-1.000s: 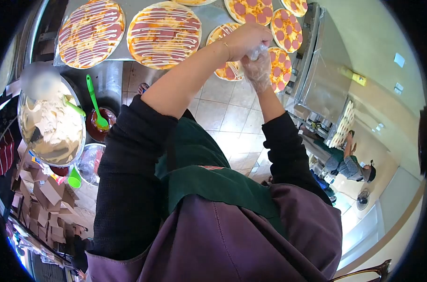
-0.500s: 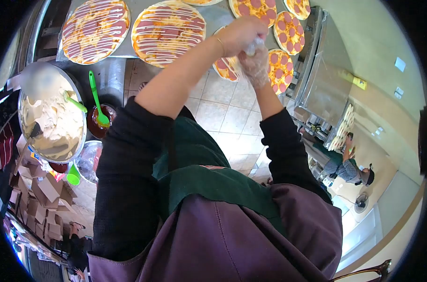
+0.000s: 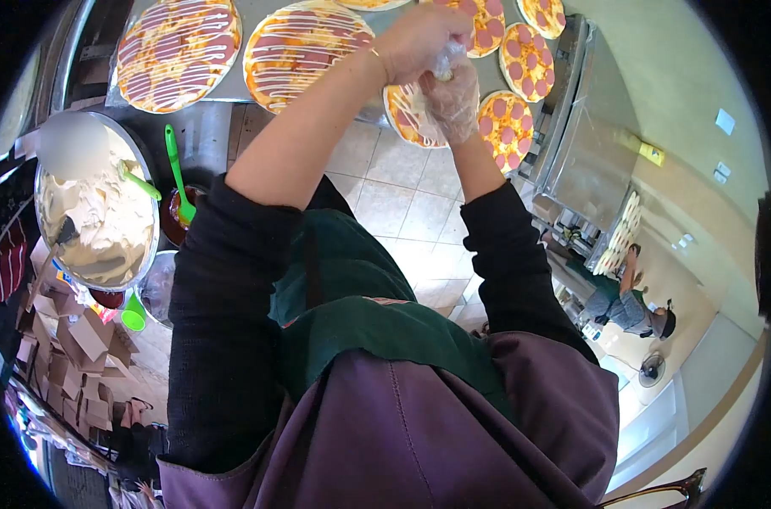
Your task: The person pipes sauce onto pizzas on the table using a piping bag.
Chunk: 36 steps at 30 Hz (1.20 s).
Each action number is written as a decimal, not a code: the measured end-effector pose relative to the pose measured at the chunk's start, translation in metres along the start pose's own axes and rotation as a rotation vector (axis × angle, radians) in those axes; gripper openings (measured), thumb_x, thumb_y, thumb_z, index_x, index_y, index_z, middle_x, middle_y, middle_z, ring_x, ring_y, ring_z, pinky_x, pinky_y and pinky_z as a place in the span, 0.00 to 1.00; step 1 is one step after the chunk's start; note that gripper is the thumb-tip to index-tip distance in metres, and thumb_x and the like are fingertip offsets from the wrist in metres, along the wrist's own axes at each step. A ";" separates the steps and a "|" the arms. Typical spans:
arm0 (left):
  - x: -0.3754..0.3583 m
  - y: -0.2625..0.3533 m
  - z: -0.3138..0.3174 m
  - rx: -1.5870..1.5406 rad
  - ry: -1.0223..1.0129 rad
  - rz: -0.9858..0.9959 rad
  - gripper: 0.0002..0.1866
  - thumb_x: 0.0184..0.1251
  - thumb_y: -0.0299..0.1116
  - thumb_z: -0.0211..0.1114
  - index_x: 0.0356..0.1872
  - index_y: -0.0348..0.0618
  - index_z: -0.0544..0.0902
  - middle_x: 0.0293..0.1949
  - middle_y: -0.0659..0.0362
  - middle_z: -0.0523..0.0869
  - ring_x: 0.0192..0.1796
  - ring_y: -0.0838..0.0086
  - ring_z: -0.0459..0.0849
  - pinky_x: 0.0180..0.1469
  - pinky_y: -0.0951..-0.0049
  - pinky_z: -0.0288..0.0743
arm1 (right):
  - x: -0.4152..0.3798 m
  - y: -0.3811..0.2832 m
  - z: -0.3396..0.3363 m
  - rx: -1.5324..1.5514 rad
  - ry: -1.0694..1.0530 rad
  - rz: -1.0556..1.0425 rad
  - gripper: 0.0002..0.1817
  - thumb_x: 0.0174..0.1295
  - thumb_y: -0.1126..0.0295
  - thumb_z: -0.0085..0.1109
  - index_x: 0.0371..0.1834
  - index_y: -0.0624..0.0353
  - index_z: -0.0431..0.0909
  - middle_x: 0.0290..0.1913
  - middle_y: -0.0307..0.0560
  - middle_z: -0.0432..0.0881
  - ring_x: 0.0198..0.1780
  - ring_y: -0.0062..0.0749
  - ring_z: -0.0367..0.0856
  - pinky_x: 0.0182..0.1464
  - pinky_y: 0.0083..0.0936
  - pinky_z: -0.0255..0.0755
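A thin clear plastic glove point(image 3: 450, 100) sits near the top of the frame, a bit right of the middle. It covers the right hand point(image 3: 452, 106), which points up with its fingers bunched loosely. The left hand point(image 3: 421, 42) is just above it and is closed in a pinch on the top edge of the glove. The two hands touch there.

Right behind the hands lies a small pizza point(image 3: 409, 114) with round red meat slices. More small pizzas point(image 3: 523, 61) lie to the right of it, along the top right. Two big pizzas point(image 3: 305, 51) with white sauce stripes lie on a grey tray point(image 3: 385, 25) across the top left.

At the left side is a big metal bowl point(image 3: 144, 254) full of pale creamy stuff. Beside it a green spoon point(image 3: 177, 174) stands in a small bowl of red sauce point(image 3: 172, 222).

Far off at the right edge, another person point(image 3: 627, 301) stands by a metal counter point(image 3: 572, 161).
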<state>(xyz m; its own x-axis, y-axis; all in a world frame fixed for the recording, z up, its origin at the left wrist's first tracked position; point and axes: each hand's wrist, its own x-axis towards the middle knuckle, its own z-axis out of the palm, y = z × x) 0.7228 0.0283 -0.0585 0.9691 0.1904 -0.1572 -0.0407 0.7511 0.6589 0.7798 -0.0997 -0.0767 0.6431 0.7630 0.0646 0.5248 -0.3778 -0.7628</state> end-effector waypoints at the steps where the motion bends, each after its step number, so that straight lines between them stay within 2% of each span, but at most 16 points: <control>1: -0.002 -0.005 0.003 -0.004 -0.001 0.004 0.06 0.54 0.27 0.56 0.20 0.39 0.73 0.24 0.63 0.74 0.27 0.79 0.73 0.31 0.76 0.69 | -0.005 0.005 -0.003 -0.037 -0.055 0.010 0.15 0.51 0.66 0.64 0.40 0.61 0.78 0.34 0.45 0.83 0.38 0.28 0.81 0.39 0.25 0.72; 2: -0.002 -0.014 0.005 0.099 -0.020 0.053 0.06 0.54 0.27 0.55 0.19 0.39 0.73 0.24 0.63 0.74 0.27 0.79 0.73 0.30 0.76 0.68 | -0.011 0.010 -0.004 -0.042 -0.057 0.008 0.15 0.51 0.66 0.64 0.40 0.61 0.78 0.34 0.45 0.83 0.38 0.28 0.81 0.39 0.25 0.72; 4: -0.001 -0.033 0.007 0.197 -0.037 0.105 0.07 0.54 0.27 0.54 0.19 0.39 0.72 0.24 0.63 0.73 0.27 0.79 0.72 0.30 0.77 0.68 | -0.025 0.014 -0.007 -0.015 0.055 0.005 0.12 0.46 0.66 0.66 0.33 0.58 0.80 0.30 0.50 0.83 0.34 0.40 0.84 0.37 0.29 0.74; 9: 0.005 -0.041 -0.002 0.413 -0.146 0.320 0.08 0.55 0.26 0.54 0.18 0.41 0.69 0.24 0.64 0.70 0.25 0.80 0.67 0.29 0.77 0.63 | -0.027 0.014 -0.004 0.044 -0.011 0.084 0.12 0.45 0.68 0.66 0.35 0.59 0.80 0.31 0.46 0.84 0.35 0.33 0.84 0.39 0.27 0.74; 15: -0.008 -0.006 -0.003 0.176 0.018 0.038 0.06 0.55 0.27 0.55 0.20 0.42 0.71 0.24 0.65 0.73 0.26 0.81 0.72 0.31 0.80 0.67 | -0.011 -0.005 0.014 0.176 0.086 0.050 0.11 0.45 0.68 0.65 0.32 0.59 0.81 0.30 0.45 0.84 0.32 0.34 0.83 0.37 0.27 0.73; 19: -0.005 -0.017 0.003 0.265 -0.039 0.131 0.03 0.53 0.28 0.57 0.25 0.41 0.76 0.25 0.63 0.76 0.27 0.80 0.75 0.32 0.80 0.70 | -0.020 0.001 0.000 0.047 0.101 -0.031 0.12 0.46 0.67 0.65 0.34 0.59 0.81 0.30 0.44 0.84 0.34 0.32 0.83 0.38 0.26 0.73; 21: -0.008 -0.016 0.020 0.336 -0.075 0.031 0.06 0.53 0.29 0.59 0.31 0.38 0.78 0.27 0.61 0.79 0.28 0.79 0.76 0.32 0.80 0.71 | -0.030 0.008 -0.012 0.106 0.124 0.030 0.16 0.49 0.66 0.63 0.41 0.60 0.78 0.36 0.45 0.82 0.39 0.31 0.82 0.42 0.27 0.73; 22: -0.009 -0.017 0.032 0.336 -0.094 0.035 0.06 0.53 0.29 0.59 0.31 0.38 0.78 0.27 0.61 0.79 0.28 0.79 0.76 0.32 0.80 0.71 | -0.036 0.020 -0.018 0.095 0.140 0.027 0.16 0.49 0.66 0.63 0.41 0.60 0.78 0.36 0.45 0.82 0.39 0.31 0.82 0.42 0.27 0.73; 24: -0.009 -0.022 0.056 0.372 -0.103 0.107 0.08 0.53 0.30 0.61 0.33 0.36 0.80 0.28 0.60 0.80 0.28 0.79 0.76 0.33 0.80 0.71 | -0.052 0.060 -0.030 0.083 0.152 -0.085 0.21 0.52 0.67 0.62 0.50 0.58 0.72 0.42 0.44 0.79 0.43 0.28 0.80 0.44 0.25 0.73; 25: -0.005 -0.024 0.064 0.438 -0.185 0.000 0.10 0.50 0.30 0.62 0.33 0.37 0.81 0.31 0.59 0.81 0.32 0.73 0.78 0.38 0.77 0.72 | -0.062 0.069 -0.024 0.647 0.187 0.072 0.25 0.54 0.67 0.63 0.55 0.55 0.67 0.45 0.42 0.77 0.45 0.26 0.79 0.45 0.21 0.74; 26: -0.001 -0.024 0.072 0.451 -0.198 0.008 0.10 0.50 0.30 0.62 0.33 0.37 0.81 0.31 0.59 0.81 0.32 0.73 0.78 0.38 0.77 0.72 | -0.055 0.064 -0.031 0.649 0.200 0.056 0.25 0.54 0.67 0.63 0.55 0.55 0.67 0.45 0.42 0.77 0.45 0.26 0.79 0.45 0.21 0.74; 28: 0.007 -0.026 0.089 1.073 -0.276 0.559 0.13 0.46 0.32 0.65 0.34 0.40 0.83 0.34 0.57 0.80 0.39 0.65 0.78 0.44 0.72 0.71 | -0.054 0.051 -0.040 0.692 0.206 0.026 0.24 0.54 0.67 0.63 0.55 0.55 0.67 0.45 0.42 0.77 0.45 0.26 0.79 0.45 0.21 0.74; 29: 0.005 -0.021 0.103 1.222 -0.279 0.482 0.14 0.45 0.36 0.64 0.35 0.42 0.84 0.39 0.56 0.79 0.49 0.62 0.74 0.53 0.62 0.66 | -0.044 0.049 -0.044 0.715 0.206 0.013 0.24 0.54 0.67 0.63 0.55 0.55 0.67 0.45 0.42 0.77 0.45 0.26 0.79 0.45 0.21 0.74; 30: 0.004 -0.017 0.115 1.236 -0.285 0.491 0.14 0.45 0.36 0.64 0.35 0.42 0.84 0.39 0.56 0.79 0.49 0.62 0.74 0.53 0.62 0.66 | -0.049 0.043 -0.051 0.739 0.204 0.000 0.24 0.54 0.67 0.63 0.55 0.55 0.67 0.45 0.42 0.77 0.45 0.26 0.78 0.44 0.21 0.74; 33: 0.012 -0.005 0.151 1.616 -0.291 0.496 0.12 0.51 0.38 0.59 0.31 0.43 0.84 0.43 0.57 0.75 0.57 0.65 0.67 0.59 0.49 0.55 | -0.049 0.039 -0.085 0.810 0.190 -0.038 0.24 0.55 0.67 0.63 0.55 0.55 0.67 0.45 0.41 0.77 0.46 0.25 0.78 0.44 0.21 0.74; 36: 0.028 -0.007 0.188 1.855 -0.191 0.582 0.11 0.49 0.38 0.59 0.29 0.43 0.84 0.42 0.55 0.75 0.54 0.64 0.69 0.57 0.51 0.57 | -0.035 0.050 -0.113 0.886 0.155 -0.068 0.24 0.55 0.66 0.63 0.55 0.55 0.67 0.45 0.41 0.77 0.46 0.25 0.78 0.44 0.21 0.74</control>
<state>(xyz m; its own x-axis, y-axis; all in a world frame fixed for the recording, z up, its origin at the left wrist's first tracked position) 0.7964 -0.0903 0.0703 0.9488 -0.0261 0.3148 -0.1718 -0.8789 0.4449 0.8465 -0.2048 -0.0442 0.7279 0.6656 0.1645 -0.0169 0.2573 -0.9662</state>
